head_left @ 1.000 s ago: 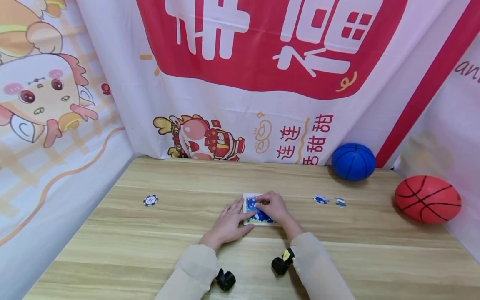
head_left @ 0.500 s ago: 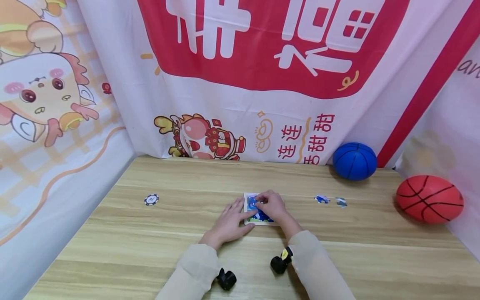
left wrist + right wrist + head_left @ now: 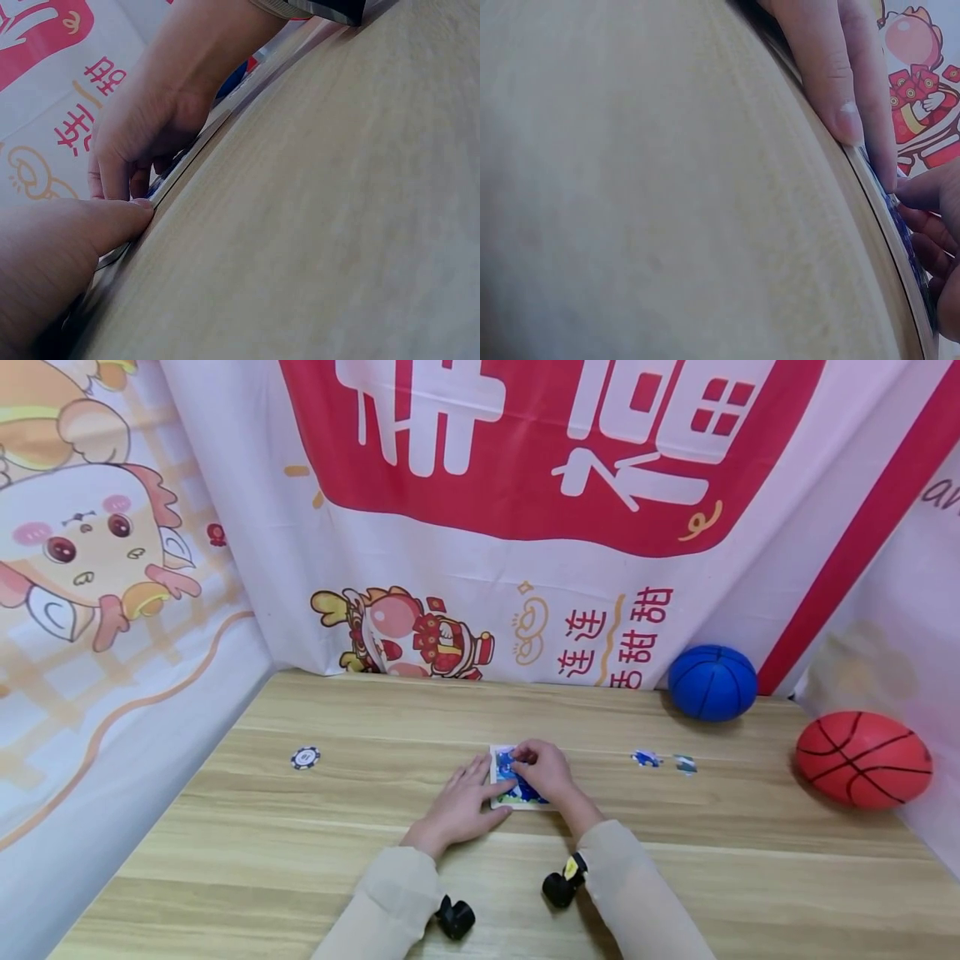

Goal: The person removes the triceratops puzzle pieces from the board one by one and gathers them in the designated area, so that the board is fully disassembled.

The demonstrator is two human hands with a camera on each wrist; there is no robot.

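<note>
A small jigsaw puzzle (image 3: 529, 792) with a blue picture lies in a pale tray (image 3: 525, 807) on the table. My left hand (image 3: 462, 803) lies along the tray's left side, fingers extended, thumb and index finger reaching over its edge and the picture. Bent over the upper part is my right hand (image 3: 549, 775); its thumb and forefinger pinch a blue puzzle piece that they mostly hide. The right wrist view has the right hand (image 3: 939, 206) low against the puzzle, beside the left fingers (image 3: 831, 75). Part of the puzzle's right side is covered by the right hand.
Two loose puzzle pieces, one blue (image 3: 647, 759) and one grey-green (image 3: 685, 765), lie to the right. A poker chip (image 3: 305, 758) is at the left. Toward the back right sit a blue ball (image 3: 712, 683) and a red ball (image 3: 862, 760). Printed curtains (image 3: 420, 552) stand behind the table.
The whole head view has shifted slightly. Both hands keep nearly the same place at the puzzle, with only a slight motion of the right fingers.
</note>
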